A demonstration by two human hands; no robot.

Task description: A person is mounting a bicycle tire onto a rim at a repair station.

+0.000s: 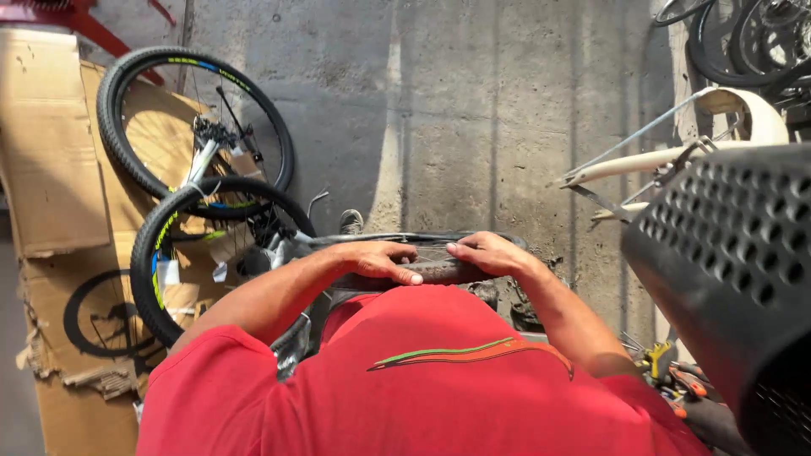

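Rubber: a dusty grey tyre (439,272) lies across the front of the person's body, just above the red shirt (405,380), on a wheel rim (397,239) whose thin metal edge shows beyond the hands.
Left hand (380,260): palm down on the tyre, fingers curled over its top and the thumb stretched along it; a pressing hold, not a full wrap.
Right hand (490,252): also laid over the tyre, fingers bent and pointing toward the left hand, the fingertips of both nearly meeting.
Pinch risk: with both sets of fingers so close at the bead, a sudden give of the rubber could trap a fingertip against the rim.
Slip risk: dust on the tyre makes a poor grip; a palm could slide off and strike the rim edge.
Balance risk: the wheel seems braced only against the body, so a hard push may twist it sideways. How it is held below, I cannot tell.
Footing: a shoe (351,222) stands on the concrete floor (456,127), with tools (676,380) lying low on the right, near enough to step on.
Crowding: a bicycle (203,194) lies on cardboard (51,143) to the left, and a black perforated part (735,253) juts in close at the right elbow.
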